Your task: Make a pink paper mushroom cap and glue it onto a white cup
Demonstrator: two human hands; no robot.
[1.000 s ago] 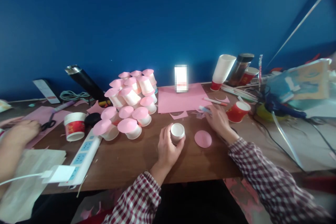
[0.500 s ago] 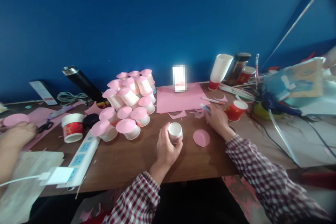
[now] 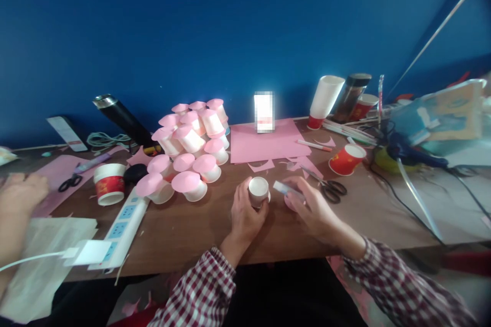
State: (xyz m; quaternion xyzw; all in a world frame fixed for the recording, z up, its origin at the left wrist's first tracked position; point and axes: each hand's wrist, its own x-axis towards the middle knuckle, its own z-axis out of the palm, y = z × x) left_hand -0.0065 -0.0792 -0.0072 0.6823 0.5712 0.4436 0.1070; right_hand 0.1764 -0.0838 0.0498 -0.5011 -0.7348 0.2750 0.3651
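My left hand (image 3: 247, 209) is wrapped round a small white paper cup (image 3: 259, 191), held low over the brown table just in front of me. Between the fingers of my right hand (image 3: 312, 204) is a slim white tube (image 3: 283, 187), its tip pointing toward the cup but apart from it. Under those fingers lies a pink paper disc (image 3: 290, 203), mostly covered by the hand. Dark-handled scissors (image 3: 333, 190) rest just beyond my right hand.
Several white cups topped with pink paper cones (image 3: 186, 182) are grouped left of centre. Pink sheets (image 3: 264, 144) lie by the blue wall. A red cup (image 3: 347, 159) stands right, a power strip (image 3: 128, 222) left. Another person's hand (image 3: 26, 191) is at the far left.
My right hand has come back from the paper scraps toward the cup, bringing the white tube over the pink disc. The scissors it was covering now show. My left hand still holds the cup.
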